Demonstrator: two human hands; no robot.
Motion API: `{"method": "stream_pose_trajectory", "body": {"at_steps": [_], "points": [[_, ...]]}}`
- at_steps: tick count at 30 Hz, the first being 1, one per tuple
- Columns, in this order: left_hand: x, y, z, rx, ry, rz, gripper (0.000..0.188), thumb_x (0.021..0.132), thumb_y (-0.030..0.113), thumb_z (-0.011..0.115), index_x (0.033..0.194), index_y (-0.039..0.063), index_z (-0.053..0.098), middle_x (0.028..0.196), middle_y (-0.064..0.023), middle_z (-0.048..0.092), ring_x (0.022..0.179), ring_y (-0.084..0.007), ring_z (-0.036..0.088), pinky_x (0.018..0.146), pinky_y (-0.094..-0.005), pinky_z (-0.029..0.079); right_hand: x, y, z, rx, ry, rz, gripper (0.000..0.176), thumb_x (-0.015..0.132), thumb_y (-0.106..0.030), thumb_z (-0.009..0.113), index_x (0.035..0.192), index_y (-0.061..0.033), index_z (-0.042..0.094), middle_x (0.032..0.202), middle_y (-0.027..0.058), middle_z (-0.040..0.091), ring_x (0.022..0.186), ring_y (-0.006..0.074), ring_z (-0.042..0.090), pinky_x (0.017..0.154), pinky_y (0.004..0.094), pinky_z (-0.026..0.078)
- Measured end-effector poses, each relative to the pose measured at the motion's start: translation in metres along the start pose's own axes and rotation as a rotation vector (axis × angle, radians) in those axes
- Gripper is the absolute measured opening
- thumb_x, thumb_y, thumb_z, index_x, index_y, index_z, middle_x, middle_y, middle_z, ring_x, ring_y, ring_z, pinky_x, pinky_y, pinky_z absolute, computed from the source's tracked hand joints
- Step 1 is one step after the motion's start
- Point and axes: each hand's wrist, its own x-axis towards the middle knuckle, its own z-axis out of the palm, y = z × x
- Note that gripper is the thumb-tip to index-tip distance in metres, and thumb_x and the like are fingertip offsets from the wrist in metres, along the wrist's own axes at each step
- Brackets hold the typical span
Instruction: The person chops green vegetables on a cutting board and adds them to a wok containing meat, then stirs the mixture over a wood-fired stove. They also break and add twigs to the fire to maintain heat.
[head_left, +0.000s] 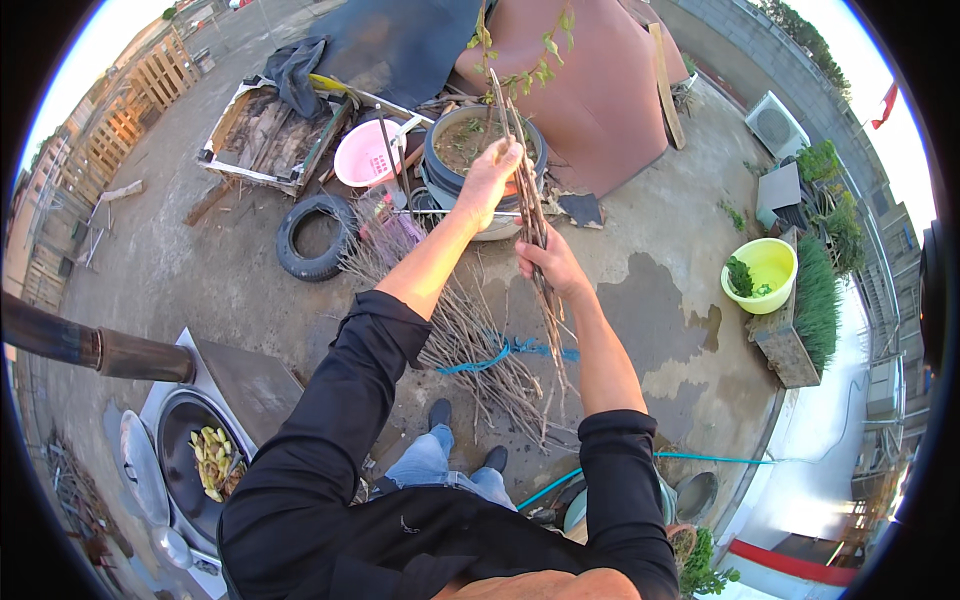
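In front of me I hold a thin bunch of dry sticks (533, 217) nearly upright. My right hand (553, 259) is wrapped around its lower part. Higher up, my left hand (491, 178) closes on the same sticks, its thumb near their upper stretch. The tips reach up past a large round planter pot (433, 154) with soil and a leafy plant (541, 69). Below my hands, a loose heap of brushwood (480, 360) lies on the concrete, with a blue strap (480, 366) across it.
A wok (176, 450) with food sits on a stove at lower left, beside a metal stovepipe (142, 356). A tire (289, 251), a pink basin (352, 161) and a wood-filled crate (217, 142) lie ahead left. Right stands a yellow-green basin (780, 274). A hose (551, 487) crosses the ground.
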Motion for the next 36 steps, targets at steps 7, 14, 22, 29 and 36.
{"method": "stream_pose_trajectory", "body": {"at_steps": [7, 14, 22, 29, 36], "points": [[0.026, 0.045, -0.033, 0.46, 0.191, 0.563, 0.097, 0.104, 0.043, 0.073, 0.174, 0.006, 0.016, 0.164, -0.0255, 0.049, 0.107, -0.0223, 0.076, 0.077, -0.0289, 0.065, -0.018, -0.01, -0.008, -0.101, -0.118, 0.102, 0.066, 0.092, -0.008, 0.07, 0.152, -0.0013, 0.044, 0.095, 0.0048, 0.06, 0.072, 0.0159, 0.063, 0.071, 0.0335, 0.055], [0.035, 0.052, -0.04, 0.302, 0.15, 0.552, 0.071, 0.107, 0.032, 0.072, 0.167, 0.007, 0.042, 0.148, -0.018, 0.067, 0.132, -0.0242, 0.067, 0.108, -0.0328, 0.054, -0.022, -0.006, -0.018, -0.093, -0.138, 0.184, 0.067, 0.089, -0.008, 0.069, 0.151, -0.0015, 0.044, 0.095, 0.0042, 0.059, 0.07, 0.0159, 0.061, 0.069, 0.0329, 0.053], [0.041, 0.011, -0.046, 0.529, 0.194, 0.326, 0.06, 0.096, 0.017, 0.082, 0.151, 0.002, 0.062, 0.127, -0.0123, 0.08, 0.118, -0.0169, 0.075, 0.106, -0.031, 0.056, -0.015, -0.003, -0.021, -0.032, -0.108, 0.194, 0.065, 0.088, -0.01, 0.07, 0.148, -0.002, 0.047, 0.09, 0.0037, 0.059, 0.07, 0.0156, 0.061, 0.066, 0.0311, 0.05], [-0.026, -0.038, -0.032, 0.767, -0.209, 0.095, 0.085, 0.101, 0.042, 0.076, 0.166, 0.0, 0.039, 0.171, -0.0204, 0.042, 0.155, -0.03, 0.045, 0.127, -0.0421, 0.036, 0.007, -0.031, -0.038, 0.3, 0.367, -0.276, 0.046, 0.096, -0.006, 0.07, 0.139, -0.0027, 0.051, 0.091, 0.0036, 0.059, 0.067, 0.0144, 0.054, 0.063, 0.0316, 0.047], [-0.099, -0.107, 0.005, 0.888, -0.329, -0.163, 0.076, 0.089, 0.035, 0.084, 0.153, 0.009, 0.051, 0.11, -0.0254, 0.076, 0.106, -0.0394, 0.075, 0.09, -0.0487, 0.057, 0.027, -0.034, -0.037, 0.471, 0.591, -0.483, 0.035, 0.102, -0.009, 0.069, 0.134, -0.0064, 0.056, 0.09, 0.0036, 0.059, 0.07, 0.0113, 0.05, 0.063, 0.0305, 0.045]]}}
